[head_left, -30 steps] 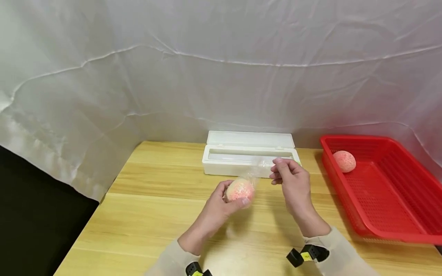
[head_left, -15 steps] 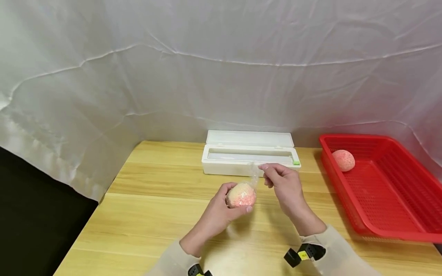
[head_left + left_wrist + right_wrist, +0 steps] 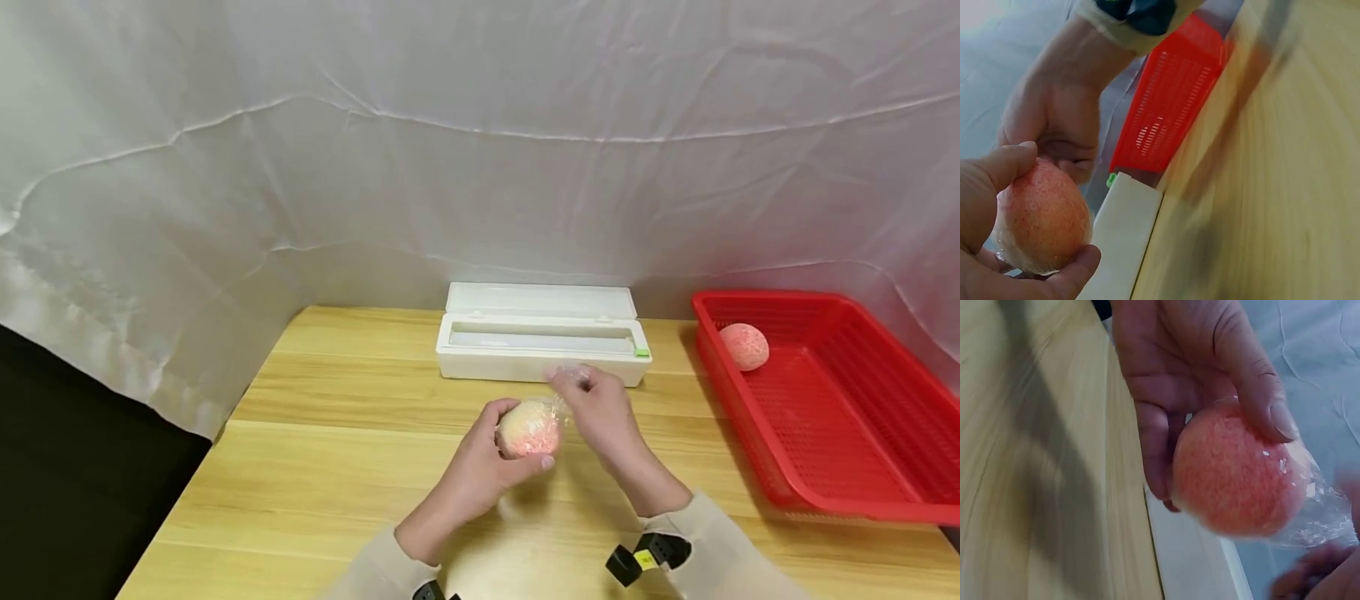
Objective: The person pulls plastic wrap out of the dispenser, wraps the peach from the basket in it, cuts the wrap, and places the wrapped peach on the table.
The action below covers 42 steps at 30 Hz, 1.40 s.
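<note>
Peach [image 3: 528,429], or a good fake, is down in the lower middle of the head view, a bit right of center, held up off the worktop [image 3: 322,483]. Clear film [image 3: 1319,519] is around it, bunching loosely off one side. Left hand [image 3: 483,458] has the fruit gripped, thumb on one side, fingers round the other. Right hand [image 3: 600,412] seems to be pinching the loose film; its fingertips are blurry, tbh.

My guess: light, slippery thanks to the plastic, and easily bruised if real. I'd cup it round the middle, gently, and not hang it by the film, which could tear.

Just above the hands in frame there's a white box [image 3: 495,367], lid up. Far right: a red basket [image 3: 832,417] with a second peach [image 3: 745,347] in its upper-left corner.
</note>
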Available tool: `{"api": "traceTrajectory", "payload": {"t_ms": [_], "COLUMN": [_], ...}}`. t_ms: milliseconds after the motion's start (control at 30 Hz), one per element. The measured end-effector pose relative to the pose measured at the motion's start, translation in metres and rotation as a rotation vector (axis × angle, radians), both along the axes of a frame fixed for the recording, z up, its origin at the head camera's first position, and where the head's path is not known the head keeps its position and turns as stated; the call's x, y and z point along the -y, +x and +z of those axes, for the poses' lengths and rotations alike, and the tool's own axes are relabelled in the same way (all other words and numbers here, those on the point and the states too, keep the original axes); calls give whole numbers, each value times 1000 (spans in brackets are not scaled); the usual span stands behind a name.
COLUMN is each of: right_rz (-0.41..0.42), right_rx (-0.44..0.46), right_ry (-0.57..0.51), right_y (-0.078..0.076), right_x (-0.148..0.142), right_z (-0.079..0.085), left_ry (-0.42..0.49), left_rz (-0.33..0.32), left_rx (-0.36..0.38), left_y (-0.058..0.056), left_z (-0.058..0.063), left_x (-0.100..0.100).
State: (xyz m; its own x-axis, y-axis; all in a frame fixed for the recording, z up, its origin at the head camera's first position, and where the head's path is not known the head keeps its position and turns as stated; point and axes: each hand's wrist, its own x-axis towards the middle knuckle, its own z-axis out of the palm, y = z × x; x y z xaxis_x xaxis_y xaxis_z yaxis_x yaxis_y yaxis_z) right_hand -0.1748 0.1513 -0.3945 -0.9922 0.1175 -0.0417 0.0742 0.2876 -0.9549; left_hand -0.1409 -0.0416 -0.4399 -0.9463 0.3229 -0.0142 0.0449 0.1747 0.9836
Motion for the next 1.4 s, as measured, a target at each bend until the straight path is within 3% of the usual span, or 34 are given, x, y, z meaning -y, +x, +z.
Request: {"api": "traceTrajectory", "payload": {"t_ms": [133, 300, 400, 500, 567, 633, 767, 900, 1133, 1300, 1400], "right_rz": [-147, -156, -99, 34, 133, 170, 30, -91, -189, -196, -184], "right_rx": [-73, -101, -94, -32, 29, 64, 24, -56, -174, -213, -178], "right_ry": [-111, -221, -286, -303, -282, -268, -283, -347, -421, -347, -427], "right_y": [-5, -6, -5, 1, 7, 12, 15, 16, 18, 24, 26], "right_x": [-1, -3, -3, -1, 2, 6, 14, 17, 21, 29, 33], "right_z": [-2, -3, -3, -4, -5, -8, -13, -14, -16, -18, -17], "left_ry": [-15, 34, 100, 151, 139, 100, 39, 94, 423, 486, 506], "left_rz": [-35, -51, -41, -20, -3, 5, -10, -33, -85, -62, -20], "left_rx": [4, 46, 81, 93, 76, 46, -2, 1, 136, 135, 112], "left_y": [5, 7, 7, 5, 4, 4, 6, 9, 6, 3, 4], "left_z": [2, 5, 6, 7, 8, 9, 13, 14, 14, 15, 15], "left_x": [-4, -5, -3, -2, -2, -3, -6, -7, -9, -17, -20]}}
